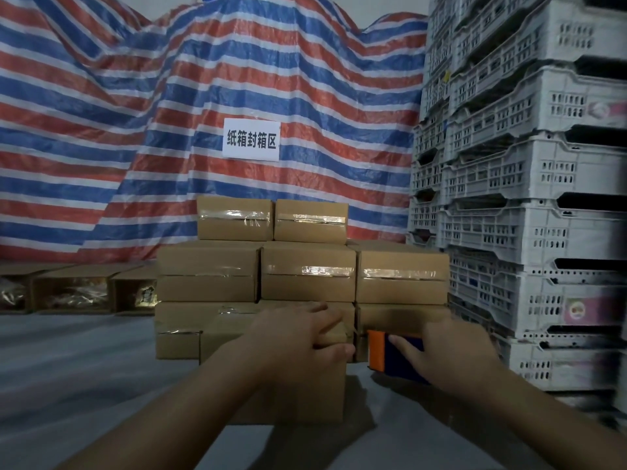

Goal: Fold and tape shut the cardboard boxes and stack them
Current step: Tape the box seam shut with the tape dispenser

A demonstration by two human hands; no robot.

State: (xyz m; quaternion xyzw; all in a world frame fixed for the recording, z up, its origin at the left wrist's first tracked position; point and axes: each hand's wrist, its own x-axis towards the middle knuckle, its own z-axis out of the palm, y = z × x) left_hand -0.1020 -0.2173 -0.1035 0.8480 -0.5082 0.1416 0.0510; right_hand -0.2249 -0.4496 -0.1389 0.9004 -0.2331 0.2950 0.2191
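the left hand (298,340) lay on the top right end of a cardboard box (271,395) that sat on the grey floor (84,368) in the near middle of the view. its fingers (322,312) curled over the far top edge and the thumb pressed against the box's right end, so the hand gripped that corner. just beside it, the right hand (454,357) held a tape dispenser (390,354), orange at its left end and dark blue behind, with the index finger stretched along the blue body and the other fingers wrapped round it. the orange end sat just off the box's right end; whether it touched the cardboard could not be told through the blur.

directly behind the box stood a stack of sealed boxes (305,276), three across in the two lower rows and two on top, each with a strip of clear tape across its front face. to the left of the stack, a row of open boxes (74,290) lay along the floor with something shiny inside. a red, white and blue striped tarpaulin (135,113) hung behind everything, carrying a white sign (251,139) with black characters. on the right rose a tall pile of white plastic crates (526,198).
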